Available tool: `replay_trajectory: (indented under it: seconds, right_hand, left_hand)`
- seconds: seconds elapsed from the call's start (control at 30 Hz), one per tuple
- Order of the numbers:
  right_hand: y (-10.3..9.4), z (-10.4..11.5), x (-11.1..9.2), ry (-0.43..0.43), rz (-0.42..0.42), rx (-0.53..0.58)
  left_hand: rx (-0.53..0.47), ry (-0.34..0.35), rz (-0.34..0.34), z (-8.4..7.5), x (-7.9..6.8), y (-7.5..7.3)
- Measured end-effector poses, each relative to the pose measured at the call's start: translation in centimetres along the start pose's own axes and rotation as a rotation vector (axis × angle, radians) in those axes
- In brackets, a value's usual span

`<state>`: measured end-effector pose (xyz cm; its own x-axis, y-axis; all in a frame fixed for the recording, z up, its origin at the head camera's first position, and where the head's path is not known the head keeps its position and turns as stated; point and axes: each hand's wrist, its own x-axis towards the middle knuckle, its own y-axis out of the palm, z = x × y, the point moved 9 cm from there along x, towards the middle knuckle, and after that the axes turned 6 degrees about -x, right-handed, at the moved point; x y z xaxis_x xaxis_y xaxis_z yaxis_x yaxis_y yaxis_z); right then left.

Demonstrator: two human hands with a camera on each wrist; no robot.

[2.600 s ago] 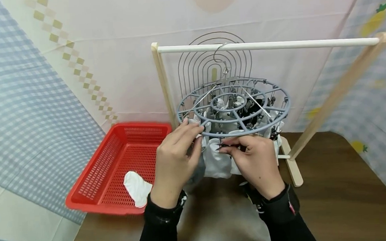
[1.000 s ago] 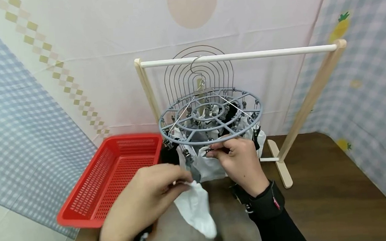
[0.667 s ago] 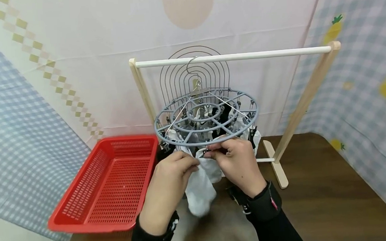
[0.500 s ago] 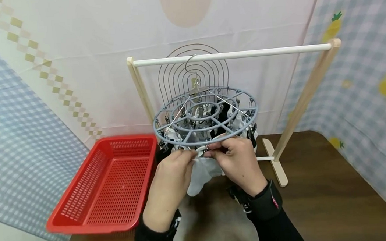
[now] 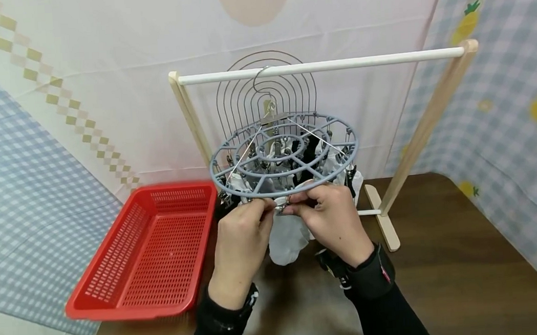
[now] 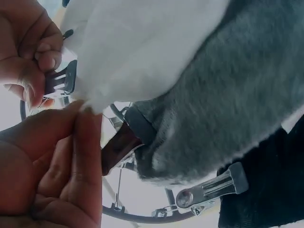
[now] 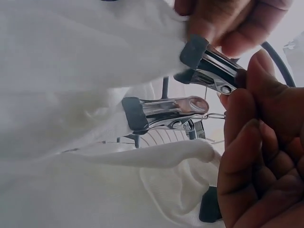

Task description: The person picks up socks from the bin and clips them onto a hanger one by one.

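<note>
My left hand pinches the top edge of a white sock, which hangs below the front rim of a grey round clip hanger. At the same spot my right hand squeezes a metal clip with dark tips between thumb and fingers. In the right wrist view the clip's tips are at the sock's edge, right beside the left fingertips. The left wrist view shows the white sock close to a grey fuzzy sock held by another clip.
The hanger hooks over the white bar of a wooden stand. Several white, grey and black pieces hang beneath it. A red plastic basket stands to the left on the brown table. A patterned cloth covers the back.
The white sock was in the basket. My left hand has brought it over and raised it to the clip at the front rim. The right hand has stayed at the rim with the clip.
</note>
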<state>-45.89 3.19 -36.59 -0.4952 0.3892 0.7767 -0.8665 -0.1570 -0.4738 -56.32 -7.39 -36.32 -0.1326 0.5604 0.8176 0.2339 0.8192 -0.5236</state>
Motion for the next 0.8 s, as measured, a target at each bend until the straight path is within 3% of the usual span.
replay_trajectory:
  seconds: [0.27, 0.5, 0.8]
  right_hand:
    - [0.01, -0.21, 0.09, 0.015, 0.013, 0.018]
    - [0.0, -0.2, -0.17, 0.038, 0.055, -0.008]
    - [-0.91, -0.34, -0.57, 0.053, 0.133, -0.088]
  left_hand:
    - [-0.049, 0.036, -0.054, -0.4, 0.13, -0.45]
    - [-0.061, -0.017, -0.015, 0.07, 0.12, -0.6]
    - [-0.048, 0.001, 0.009, -0.59, 0.05, -0.22]
